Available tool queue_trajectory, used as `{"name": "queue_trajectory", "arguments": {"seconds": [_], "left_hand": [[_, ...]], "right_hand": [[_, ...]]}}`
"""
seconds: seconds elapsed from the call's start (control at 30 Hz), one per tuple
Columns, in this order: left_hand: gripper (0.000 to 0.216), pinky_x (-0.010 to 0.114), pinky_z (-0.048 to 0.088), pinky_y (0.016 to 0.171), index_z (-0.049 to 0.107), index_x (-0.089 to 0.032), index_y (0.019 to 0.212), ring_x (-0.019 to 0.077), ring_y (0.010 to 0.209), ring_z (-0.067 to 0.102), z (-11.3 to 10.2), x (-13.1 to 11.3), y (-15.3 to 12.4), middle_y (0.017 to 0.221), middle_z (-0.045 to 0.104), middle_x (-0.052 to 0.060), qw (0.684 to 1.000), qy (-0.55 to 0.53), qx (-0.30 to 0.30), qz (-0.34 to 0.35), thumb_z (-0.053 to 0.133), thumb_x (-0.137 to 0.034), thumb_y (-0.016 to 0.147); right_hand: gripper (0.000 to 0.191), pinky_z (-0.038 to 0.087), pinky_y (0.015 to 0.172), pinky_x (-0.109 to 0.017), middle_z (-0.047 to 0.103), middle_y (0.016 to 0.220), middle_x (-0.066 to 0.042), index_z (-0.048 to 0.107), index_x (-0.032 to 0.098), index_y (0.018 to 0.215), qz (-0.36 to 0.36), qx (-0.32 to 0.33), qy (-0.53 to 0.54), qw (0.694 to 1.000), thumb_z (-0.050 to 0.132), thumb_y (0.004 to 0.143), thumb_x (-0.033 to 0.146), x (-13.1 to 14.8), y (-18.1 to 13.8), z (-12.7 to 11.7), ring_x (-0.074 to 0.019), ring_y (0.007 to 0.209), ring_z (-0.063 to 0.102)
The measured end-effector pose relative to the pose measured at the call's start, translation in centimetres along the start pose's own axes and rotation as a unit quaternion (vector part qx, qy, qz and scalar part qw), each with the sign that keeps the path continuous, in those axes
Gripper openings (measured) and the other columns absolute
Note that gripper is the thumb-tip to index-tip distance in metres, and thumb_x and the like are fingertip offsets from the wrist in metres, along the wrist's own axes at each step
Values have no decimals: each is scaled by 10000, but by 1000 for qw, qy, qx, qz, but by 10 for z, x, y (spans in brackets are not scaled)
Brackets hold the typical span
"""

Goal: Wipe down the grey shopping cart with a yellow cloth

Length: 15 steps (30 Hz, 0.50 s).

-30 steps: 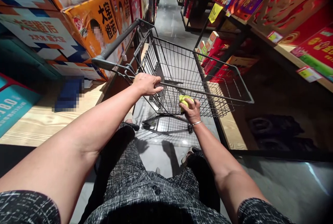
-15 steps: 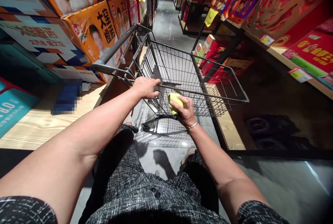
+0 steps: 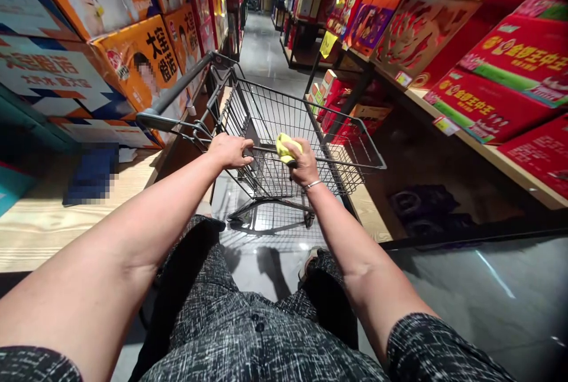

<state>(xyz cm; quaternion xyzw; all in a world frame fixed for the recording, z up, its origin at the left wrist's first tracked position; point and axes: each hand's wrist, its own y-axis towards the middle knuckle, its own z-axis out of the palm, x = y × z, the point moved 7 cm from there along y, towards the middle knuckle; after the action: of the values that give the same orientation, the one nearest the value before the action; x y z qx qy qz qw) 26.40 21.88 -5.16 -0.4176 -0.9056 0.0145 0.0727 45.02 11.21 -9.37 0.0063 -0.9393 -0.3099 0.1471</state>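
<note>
A black wire shopping cart (image 3: 337, 130) stands in the aisle in front of me, its basket bare inside. My left hand (image 3: 229, 151) is closed over the near top rail of the basket. My right hand (image 3: 302, 164) grips a crumpled yellow cloth (image 3: 286, 148) and presses it against the same rail, a little to the right of the left hand. A thin bracelet circles my right wrist. The cart's push handle (image 3: 177, 89) sticks out to the left, beside the shelf.
Stacked orange and white boxes (image 3: 142, 65) line a wooden shelf on the left. Red gift boxes (image 3: 483, 104) fill sloped shelves on the right, with more low by the floor (image 3: 350, 116). The glossy grey aisle floor (image 3: 261, 51) runs straight ahead.
My right hand with the yellow cloth has risen from the basket's lower side wires up to the top rail. The view has tilted up; the left hand keeps its hold.
</note>
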Motion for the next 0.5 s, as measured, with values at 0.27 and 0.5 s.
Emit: {"name": "queue_trajectory", "arguments": {"seconds": [0.27,0.5], "left_hand": [[625,507,316,1113,589,-320,1412,362,1324,542,0,0,-2,1378,655,108,1000,1,1,-7,539,-663,892],[962,619,132,1218,236,-293,1663,419,1515,279,6,-83,5,1671,339,153,997,-54,-3,51,653,-604,854]], "right_hand": [[484,534,956,-498,594,1313,-101,682,274,1256,138,-33,-45,989,626,775,271,-171,-76,-100,-301,1122,633],[453,522,993,-453,610,1272,-90,691,258,1244,117,0,14,993,683,791,259,-117,-42,-70,-274,1135,636]]}}
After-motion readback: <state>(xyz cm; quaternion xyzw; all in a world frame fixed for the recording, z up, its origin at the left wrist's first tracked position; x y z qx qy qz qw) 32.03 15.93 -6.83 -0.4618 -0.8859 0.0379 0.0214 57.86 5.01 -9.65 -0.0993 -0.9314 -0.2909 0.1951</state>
